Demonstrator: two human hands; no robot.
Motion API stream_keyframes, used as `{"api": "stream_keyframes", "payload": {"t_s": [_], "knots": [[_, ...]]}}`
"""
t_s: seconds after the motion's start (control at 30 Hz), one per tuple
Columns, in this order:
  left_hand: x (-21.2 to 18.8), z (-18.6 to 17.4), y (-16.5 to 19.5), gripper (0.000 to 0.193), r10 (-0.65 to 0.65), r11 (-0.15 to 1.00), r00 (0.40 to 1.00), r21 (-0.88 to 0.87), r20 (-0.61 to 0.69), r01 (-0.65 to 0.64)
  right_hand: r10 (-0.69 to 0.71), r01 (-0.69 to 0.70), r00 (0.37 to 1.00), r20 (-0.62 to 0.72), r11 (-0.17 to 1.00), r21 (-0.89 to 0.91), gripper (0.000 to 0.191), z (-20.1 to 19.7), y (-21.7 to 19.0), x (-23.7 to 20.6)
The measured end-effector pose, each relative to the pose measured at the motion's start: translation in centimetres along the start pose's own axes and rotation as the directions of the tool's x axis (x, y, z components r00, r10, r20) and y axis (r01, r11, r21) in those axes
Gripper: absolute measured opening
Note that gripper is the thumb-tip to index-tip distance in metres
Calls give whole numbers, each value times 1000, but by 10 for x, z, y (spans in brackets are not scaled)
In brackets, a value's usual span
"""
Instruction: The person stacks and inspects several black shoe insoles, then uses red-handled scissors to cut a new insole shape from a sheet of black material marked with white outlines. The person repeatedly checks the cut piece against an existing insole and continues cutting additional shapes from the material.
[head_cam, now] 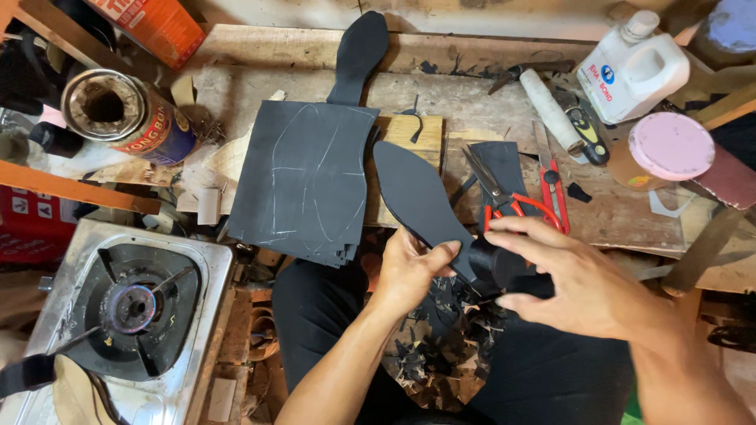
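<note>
- Since both hands meet at the same end of it, the whole thing hinges on how the black sole cutout [417,197] lies: heel end toward the person, pointed toe end running up and to the left over the wooden bench [441,102].
- Left hand [409,271] has it from below/left, thumb pressed on top of the narrow waist part w/ fingers curled under, so it's pinching the sole piece.
- Right hand [579,275] comes in from the right, fingers spread and bent over the dark heel end [504,264]. Looks like it's touching or cupping it, but can't tell if it's actually clamped on anything, the fingers hide the contact.
- So long axis = diagonal, lower right to upper left. Both hands sit at the near end, toe end sticks out free, resting on or just above the bench edge.
- Left hand is nearer the middle of the piece, right hand nearer the very end.
- Other stuff nearby: stack of black sheets [303,181] w/ chalk outlines just left of the sole, a second black cutout [358,51] lying further back, red-handled scissors [516,201] just beyond the right hand's fingers.
- Black offcut scraps [441,346] piled in the lap below the hands.
- Gas burner [130,307] sits well apart at lower left, open glue tin [126,114] up at the far left.
</note>
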State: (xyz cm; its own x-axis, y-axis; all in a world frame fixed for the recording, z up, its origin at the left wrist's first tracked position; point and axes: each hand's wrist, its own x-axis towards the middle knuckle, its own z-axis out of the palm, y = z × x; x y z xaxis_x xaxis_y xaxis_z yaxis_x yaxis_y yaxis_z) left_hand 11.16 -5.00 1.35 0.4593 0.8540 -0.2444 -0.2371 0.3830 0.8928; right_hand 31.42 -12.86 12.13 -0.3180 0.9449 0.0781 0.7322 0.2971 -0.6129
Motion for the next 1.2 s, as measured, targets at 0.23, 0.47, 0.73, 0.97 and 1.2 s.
{"api": "stream_keyframes", "payload": {"t_s": [0.23,0.47,0.73,0.97,1.2], "knots": [[-2,0,6,29,-38,999,999,12,6,37,208,-178,961,180,969,-171,65,3,16,-7],[-4,-6,2,24,-14,997,1000,74,19,12,175,-187,938,301,982,13,72,5,4,-10],[0,-6,2,23,-25,1000,999,0,-48,25,659,-647,752,-18,742,176,70,27,26,-19],[2,-4,7,23,38,999,997,40,-70,-35,429,-293,811,-398,886,360,66,63,22,-17],[1,0,17,24,13,999,996,38,-83,-10,339,-307,859,-384,941,144,75,58,4,-8]]}}
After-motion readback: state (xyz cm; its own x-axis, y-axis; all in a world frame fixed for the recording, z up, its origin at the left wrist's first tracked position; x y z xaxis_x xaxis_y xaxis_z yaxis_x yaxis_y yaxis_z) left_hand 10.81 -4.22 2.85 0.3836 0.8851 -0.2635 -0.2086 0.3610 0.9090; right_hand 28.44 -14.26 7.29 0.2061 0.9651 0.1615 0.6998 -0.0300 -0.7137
